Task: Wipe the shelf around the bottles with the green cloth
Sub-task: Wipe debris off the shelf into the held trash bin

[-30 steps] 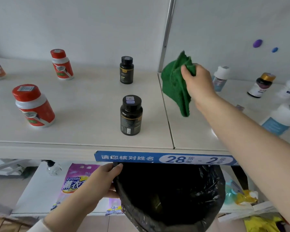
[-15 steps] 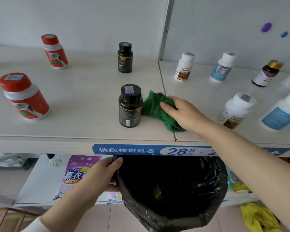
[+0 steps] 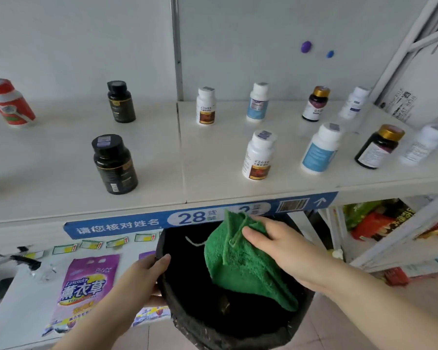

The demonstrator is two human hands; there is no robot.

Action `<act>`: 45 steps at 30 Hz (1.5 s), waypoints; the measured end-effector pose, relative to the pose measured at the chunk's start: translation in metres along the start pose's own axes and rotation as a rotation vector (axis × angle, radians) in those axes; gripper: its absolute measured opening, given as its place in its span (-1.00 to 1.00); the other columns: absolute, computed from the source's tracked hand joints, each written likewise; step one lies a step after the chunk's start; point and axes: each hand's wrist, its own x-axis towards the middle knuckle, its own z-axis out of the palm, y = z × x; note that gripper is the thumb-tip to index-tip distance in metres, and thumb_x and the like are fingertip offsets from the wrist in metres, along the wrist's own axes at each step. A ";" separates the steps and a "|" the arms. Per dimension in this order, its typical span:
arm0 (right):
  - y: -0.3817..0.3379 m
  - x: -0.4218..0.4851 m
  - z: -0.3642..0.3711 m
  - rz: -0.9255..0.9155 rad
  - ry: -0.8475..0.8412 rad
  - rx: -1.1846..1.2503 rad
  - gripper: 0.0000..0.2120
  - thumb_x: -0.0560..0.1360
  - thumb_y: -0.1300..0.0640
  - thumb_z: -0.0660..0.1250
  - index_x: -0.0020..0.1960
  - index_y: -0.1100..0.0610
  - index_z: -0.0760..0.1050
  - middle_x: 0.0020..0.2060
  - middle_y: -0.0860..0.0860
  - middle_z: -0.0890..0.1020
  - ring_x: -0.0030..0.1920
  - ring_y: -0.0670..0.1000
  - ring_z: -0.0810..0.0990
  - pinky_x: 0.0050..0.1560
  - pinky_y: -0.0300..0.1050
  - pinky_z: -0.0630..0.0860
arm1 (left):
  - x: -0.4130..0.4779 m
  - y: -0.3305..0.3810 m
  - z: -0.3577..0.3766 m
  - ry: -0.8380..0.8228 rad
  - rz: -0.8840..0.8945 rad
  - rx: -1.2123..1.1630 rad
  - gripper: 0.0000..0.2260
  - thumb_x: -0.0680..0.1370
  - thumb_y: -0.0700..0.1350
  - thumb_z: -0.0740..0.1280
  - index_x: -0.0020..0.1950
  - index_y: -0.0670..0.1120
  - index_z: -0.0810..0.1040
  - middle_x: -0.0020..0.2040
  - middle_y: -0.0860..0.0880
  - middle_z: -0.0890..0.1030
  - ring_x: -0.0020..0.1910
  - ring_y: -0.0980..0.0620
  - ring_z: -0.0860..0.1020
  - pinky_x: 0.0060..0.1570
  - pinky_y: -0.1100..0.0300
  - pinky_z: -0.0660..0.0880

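Note:
My right hand (image 3: 281,248) grips the green cloth (image 3: 240,263) and holds it over the open black bin (image 3: 187,322), just below the shelf's front edge. My left hand (image 3: 139,276) grips the bin's left rim. The white shelf (image 3: 213,183) above carries several bottles: a black bottle (image 3: 115,164) at the front left, another black bottle (image 3: 120,102) behind it, a white bottle with a brown label (image 3: 258,155) at the front middle, and a white bottle with a blue label (image 3: 320,150) to its right.
A red-capped bottle (image 3: 9,103) stands at the back left. Dark bottles with gold caps (image 3: 378,147) and more white bottles stand at the right. A blue label strip (image 3: 116,227) runs along the shelf edge. A purple detergent bag (image 3: 82,284) lies on the lower shelf.
My right hand has drawn the green cloth off the shelf, from beside the front black bottle down over the bin. My left hand stays on the bin's rim. The view has shifted right.

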 end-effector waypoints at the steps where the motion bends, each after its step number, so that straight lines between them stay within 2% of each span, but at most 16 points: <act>1: 0.002 -0.005 -0.012 -0.012 0.033 0.055 -0.84 0.55 0.06 0.19 0.03 -0.10 0.51 0.05 -0.20 0.61 0.10 -0.27 0.53 0.14 -0.39 0.41 | -0.001 0.000 0.011 0.002 -0.003 0.011 -0.82 0.58 -0.11 0.21 -0.05 -0.19 0.53 -0.19 -0.15 0.63 -0.31 -0.08 0.62 -0.47 0.20 0.55; 2: 0.006 -0.007 -0.024 -0.008 0.073 0.122 -0.85 0.54 0.06 0.19 0.00 -0.08 0.53 0.03 -0.18 0.63 0.10 -0.23 0.55 0.18 -0.31 0.43 | -0.002 0.000 0.021 0.000 -0.010 0.020 -0.82 0.57 -0.11 0.21 -0.04 -0.20 0.53 -0.17 -0.16 0.63 -0.29 -0.09 0.62 -0.42 0.16 0.56; 5: 0.012 -0.019 -0.062 -0.013 0.051 0.149 -0.85 0.54 0.04 0.19 -0.01 -0.10 0.52 0.00 -0.22 0.63 0.05 -0.29 0.56 0.11 -0.37 0.45 | -0.005 0.001 0.060 -0.001 -0.023 0.031 -0.81 0.57 -0.09 0.23 -0.01 -0.20 0.53 -0.09 -0.21 0.62 -0.21 -0.16 0.61 -0.26 0.05 0.58; 8: 0.030 -0.035 -0.109 -0.016 0.088 0.138 -0.78 0.51 -0.06 0.23 0.12 -0.09 0.51 0.16 -0.11 0.58 0.20 -0.14 0.51 0.30 -0.11 0.38 | -0.009 0.004 0.112 -0.006 -0.058 0.026 -0.80 0.57 -0.09 0.22 0.00 -0.21 0.53 -0.07 -0.23 0.62 -0.19 -0.19 0.60 -0.34 0.10 0.57; 9: 0.036 -0.042 -0.126 -0.023 0.071 0.129 -0.75 0.51 -0.07 0.23 0.16 -0.09 0.49 0.19 -0.11 0.56 0.23 -0.13 0.49 0.33 -0.11 0.35 | -0.010 0.005 0.132 -0.002 -0.059 0.016 -0.79 0.57 -0.10 0.22 0.00 -0.22 0.53 -0.09 -0.23 0.61 -0.21 -0.18 0.59 -0.36 0.10 0.55; 13: 0.052 -0.062 -0.186 -0.030 0.117 0.271 -0.85 0.53 0.05 0.20 -0.08 -0.09 0.55 -0.06 -0.21 0.65 0.04 -0.22 0.58 0.17 -0.21 0.44 | -0.010 0.014 0.192 0.010 -0.052 -0.004 -0.76 0.58 -0.12 0.21 0.03 -0.29 0.51 -0.14 -0.23 0.55 -0.31 -0.13 0.54 -0.52 0.18 0.52; 17: 0.057 -0.075 -0.238 -0.008 0.160 0.341 -0.86 0.53 0.06 0.19 -0.01 -0.06 0.52 0.00 -0.14 0.65 0.07 -0.16 0.58 0.16 -0.19 0.46 | -0.008 0.026 0.237 -0.037 -0.045 -0.014 -0.76 0.59 -0.11 0.19 0.06 -0.27 0.51 -0.02 -0.28 0.58 -0.24 -0.13 0.57 -0.51 0.21 0.53; 20: 0.055 -0.082 -0.269 0.029 0.150 0.429 -0.83 0.53 0.09 0.19 0.00 0.01 0.55 -0.07 -0.09 0.70 -0.03 -0.15 0.65 -0.03 -0.26 0.56 | 0.001 0.037 0.262 -0.071 -0.047 -0.016 -0.75 0.59 -0.10 0.19 0.07 -0.26 0.51 -0.03 -0.26 0.61 -0.19 -0.16 0.60 -0.42 0.14 0.58; 22: 0.053 -0.084 -0.288 0.044 0.166 0.432 -0.83 0.51 0.09 0.20 0.01 0.01 0.55 -0.06 -0.09 0.70 -0.02 -0.15 0.65 0.01 -0.21 0.53 | 0.008 0.045 0.278 -0.096 -0.035 0.000 -0.75 0.58 -0.10 0.19 0.06 -0.27 0.51 -0.05 -0.25 0.60 -0.23 -0.14 0.61 -0.43 0.16 0.58; 26: 0.049 -0.087 -0.333 0.016 0.278 0.544 -0.81 0.51 0.08 0.17 0.02 0.07 0.53 -0.17 -0.07 0.72 -0.15 -0.13 0.68 -0.19 -0.21 0.60 | 0.026 0.060 0.313 -0.161 0.017 0.041 -0.76 0.59 -0.10 0.18 0.04 -0.26 0.51 -0.12 -0.21 0.60 -0.30 -0.10 0.61 -0.42 0.18 0.57; 29: 0.045 -0.092 -0.374 -0.076 0.353 0.570 -0.60 0.33 -0.03 0.33 0.12 0.11 0.52 -0.04 0.00 0.70 -0.05 -0.06 0.68 -0.22 -0.20 0.62 | 0.036 0.067 0.339 -0.194 0.045 0.067 -0.74 0.59 -0.08 0.19 0.03 -0.26 0.52 -0.15 -0.20 0.59 -0.30 -0.11 0.61 -0.34 0.11 0.60; 32: 0.041 -0.090 -0.417 -0.152 0.428 0.542 -0.37 0.18 -0.09 0.46 0.19 0.11 0.49 0.08 0.03 0.66 0.04 -0.03 0.65 -0.13 -0.16 0.62 | 0.043 0.073 0.364 -0.217 0.038 0.048 -0.74 0.59 -0.08 0.19 0.02 -0.27 0.52 -0.17 -0.18 0.59 -0.33 -0.08 0.60 -0.40 0.18 0.55; 37: 0.031 -0.056 -0.479 -0.224 0.483 0.596 -0.60 0.48 -0.01 0.20 0.27 0.10 0.43 0.12 -0.01 0.63 0.06 -0.06 0.64 -0.11 -0.16 0.62 | 0.044 0.086 0.409 -0.212 0.012 0.015 -0.74 0.59 -0.09 0.17 0.03 -0.26 0.52 -0.24 -0.12 0.58 -0.36 -0.04 0.57 -0.43 0.20 0.54; 41: 0.035 -0.007 -0.514 -0.237 0.535 0.603 -0.66 0.57 0.03 0.13 0.28 0.13 0.41 0.13 0.01 0.61 0.06 -0.04 0.63 -0.09 -0.10 0.61 | 0.045 0.090 0.444 -0.146 -0.017 -0.025 -0.71 0.59 -0.08 0.17 0.07 -0.29 0.51 -0.19 -0.14 0.56 -0.34 -0.06 0.56 -0.45 0.23 0.52; 43: 0.037 0.018 -0.529 -0.224 0.598 0.595 -0.72 0.56 0.00 0.16 0.19 0.09 0.46 0.13 0.02 0.60 0.07 -0.01 0.61 0.05 0.01 0.58 | 0.044 0.091 0.460 -0.106 -0.031 -0.037 -0.70 0.59 -0.07 0.18 0.10 -0.29 0.51 -0.14 -0.17 0.58 -0.29 -0.08 0.57 -0.41 0.20 0.54; 45: 0.035 0.043 -0.540 -0.186 0.725 0.532 -0.82 0.55 -0.04 0.18 -0.03 0.03 0.49 0.05 -0.01 0.60 0.05 0.03 0.60 0.11 0.08 0.55 | 0.042 0.092 0.473 -0.054 -0.054 -0.056 -0.72 0.59 -0.08 0.18 0.09 -0.28 0.51 -0.13 -0.19 0.59 -0.27 -0.09 0.58 -0.40 0.19 0.55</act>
